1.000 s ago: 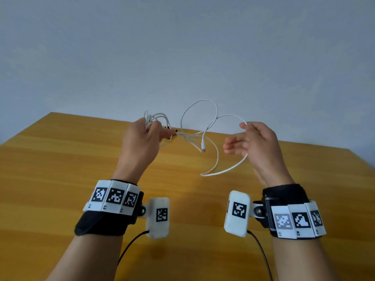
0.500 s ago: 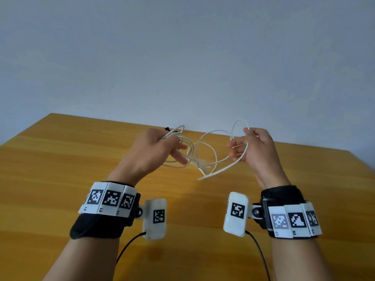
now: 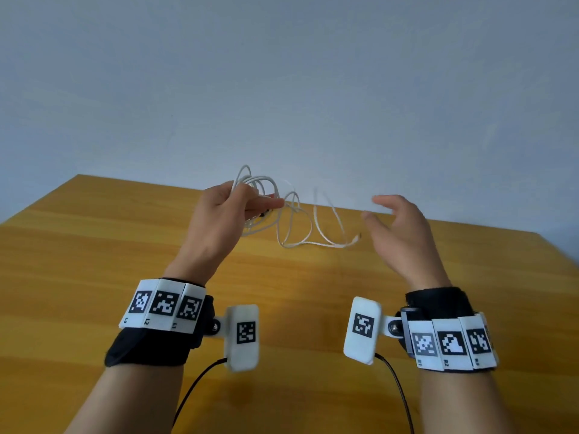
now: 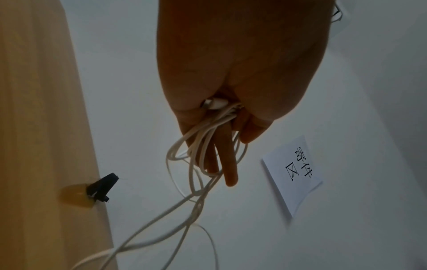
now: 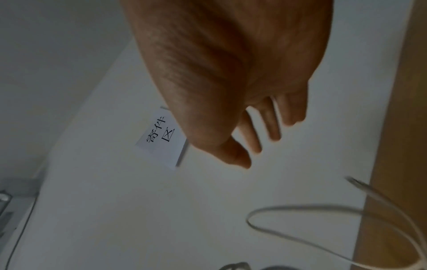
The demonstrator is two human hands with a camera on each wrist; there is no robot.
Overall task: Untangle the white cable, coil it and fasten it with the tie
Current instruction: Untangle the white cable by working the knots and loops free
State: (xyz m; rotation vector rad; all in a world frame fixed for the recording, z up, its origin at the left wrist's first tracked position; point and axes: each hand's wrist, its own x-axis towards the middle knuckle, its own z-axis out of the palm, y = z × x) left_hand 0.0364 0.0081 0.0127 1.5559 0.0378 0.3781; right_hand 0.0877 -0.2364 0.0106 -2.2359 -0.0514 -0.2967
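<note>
**Left hand holds the tangled bundle, right hand free**

While the fingers (image 4: 227, 164) of the left hand (image 3: 219, 220) curl round a bunch of loops of the white cable (image 3: 293, 227), one white plug (image 4: 216, 103) sits tucked against the palm. From that grip the loose strands hang down and trail to the right over the counter (image 3: 94, 261), ending in a free tip near the right hand (image 3: 399, 236). That hand hovers just right of the cable with its fingers (image 5: 273, 126) spread apart and relaxed, clasping nothing. A black tie (image 4: 101, 188) lies on the counter's far edge, left of the cable. On the wall beyond the cable hangs a white paper note (image 4: 292, 175).
</note>
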